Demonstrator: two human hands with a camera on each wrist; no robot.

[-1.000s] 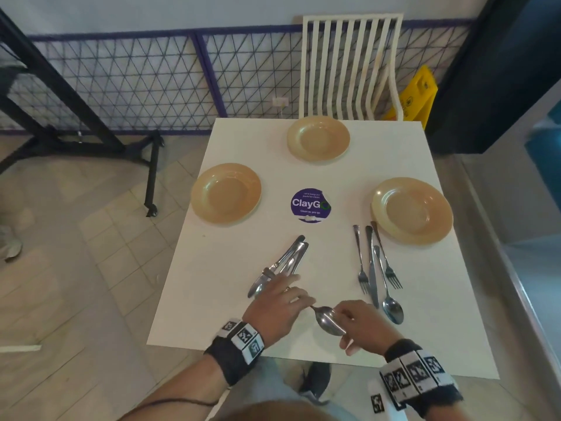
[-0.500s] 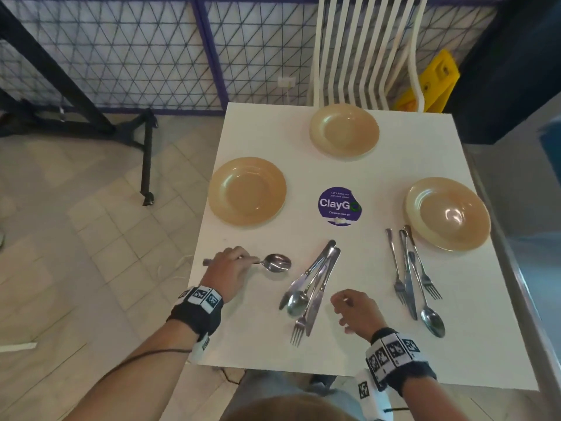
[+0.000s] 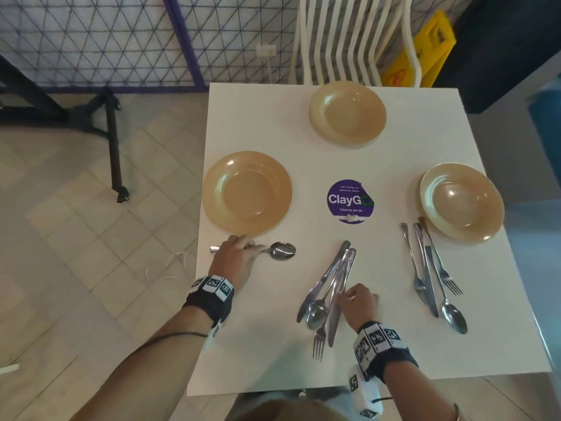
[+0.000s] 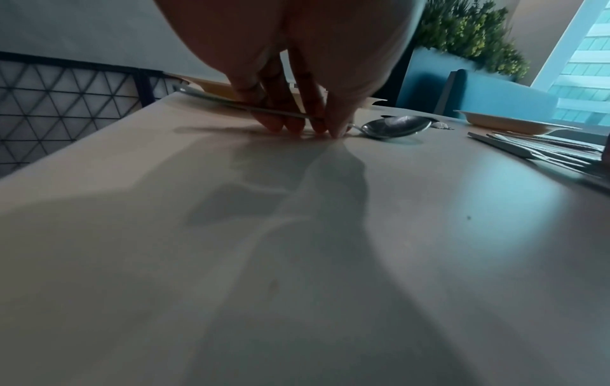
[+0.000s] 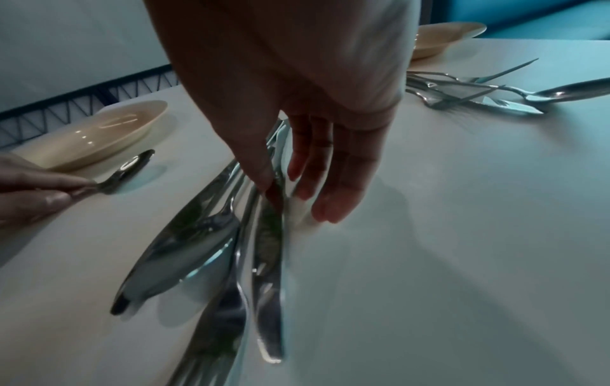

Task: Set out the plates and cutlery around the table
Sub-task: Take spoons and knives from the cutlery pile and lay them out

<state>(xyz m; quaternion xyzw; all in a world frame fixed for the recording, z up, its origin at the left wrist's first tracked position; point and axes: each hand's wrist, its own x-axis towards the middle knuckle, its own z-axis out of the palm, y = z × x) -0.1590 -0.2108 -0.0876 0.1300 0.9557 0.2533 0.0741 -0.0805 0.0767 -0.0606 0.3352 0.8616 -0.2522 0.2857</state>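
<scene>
Laying spoon [image 3: 280, 250] near left plate [image 3: 246, 192] with left hand [image 3: 235, 259] fingers pinching handle, right hand [image 3: 358, 303] fingers loose, touching bench-centre cutlery pile [image 3: 329, 291]; next likely release spoon, pick fork.

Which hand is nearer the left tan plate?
Left. The left hand grips a spoon just at the near rim of the left tan plate; the right hand is farther right, at the middle cutlery pile.

tan plates [image 3: 246, 192], white table [image 3: 379, 344] (purple sticker [image 3: 350, 201])
</scene>
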